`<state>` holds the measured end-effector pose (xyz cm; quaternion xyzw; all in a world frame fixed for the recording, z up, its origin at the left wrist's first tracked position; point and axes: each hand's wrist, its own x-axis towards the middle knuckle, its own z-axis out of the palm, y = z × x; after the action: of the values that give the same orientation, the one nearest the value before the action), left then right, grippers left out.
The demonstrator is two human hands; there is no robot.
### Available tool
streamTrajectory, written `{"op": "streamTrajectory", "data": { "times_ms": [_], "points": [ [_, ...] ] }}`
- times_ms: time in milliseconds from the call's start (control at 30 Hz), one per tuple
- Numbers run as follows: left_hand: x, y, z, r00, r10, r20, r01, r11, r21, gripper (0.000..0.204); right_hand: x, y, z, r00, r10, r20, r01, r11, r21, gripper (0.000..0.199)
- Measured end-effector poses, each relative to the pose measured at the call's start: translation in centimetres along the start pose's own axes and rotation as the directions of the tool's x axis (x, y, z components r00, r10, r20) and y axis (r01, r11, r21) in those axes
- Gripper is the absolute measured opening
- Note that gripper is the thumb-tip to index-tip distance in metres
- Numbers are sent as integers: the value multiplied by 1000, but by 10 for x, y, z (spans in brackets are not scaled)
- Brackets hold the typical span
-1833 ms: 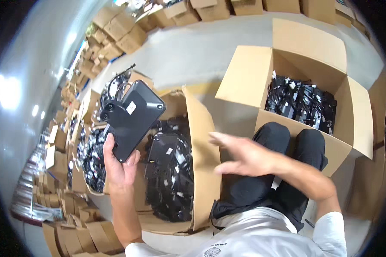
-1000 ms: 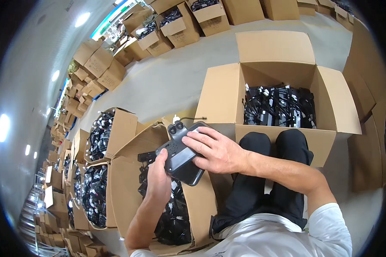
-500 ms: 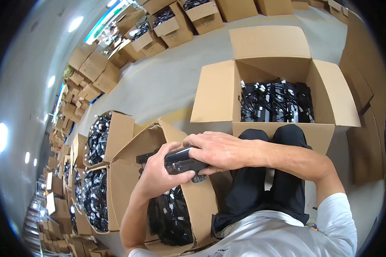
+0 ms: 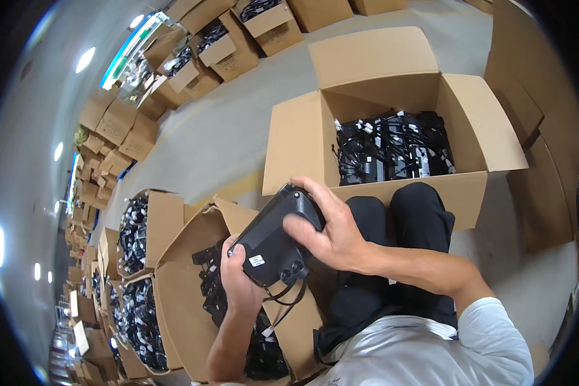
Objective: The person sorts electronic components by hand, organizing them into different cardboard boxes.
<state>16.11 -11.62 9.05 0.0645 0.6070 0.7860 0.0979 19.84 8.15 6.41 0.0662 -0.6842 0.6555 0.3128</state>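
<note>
Head view: black casing (image 4: 273, 235) in both hands, over the right edge of the left carton (image 4: 181, 315).
Left hand (image 4: 243, 280) grip closed on its lower-left end; right hand (image 4: 340, 235) grip closed on upper-right end, thumb across face, blurred. White label (image 4: 257, 260) on face, print too small to read. Cable (image 4: 296, 300) hangs off lower corner. Open carton (image 4: 424, 193) ahead holds black parts (image 4: 395, 149), white tags unreadable.
</note>
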Motion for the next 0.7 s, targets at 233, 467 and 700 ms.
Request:
{"op": "streamTrajectory", "data": {
  "times_ms": [233,467,700],
  "points": [
    [49,30,21,973,232,19,-224,915,336,34,58,-8,-44,942,-9,335,28,998,-50,64],
    [141,10,86,894,113,434,-25,979,-202,100,119,-17,-147,967,16,255,17,992,-126,63],
    [185,-118,229,590,-463,662,177,874,453,28,136,52,-253,960,118,-255,-166,971,-175,71]
  ]
}}
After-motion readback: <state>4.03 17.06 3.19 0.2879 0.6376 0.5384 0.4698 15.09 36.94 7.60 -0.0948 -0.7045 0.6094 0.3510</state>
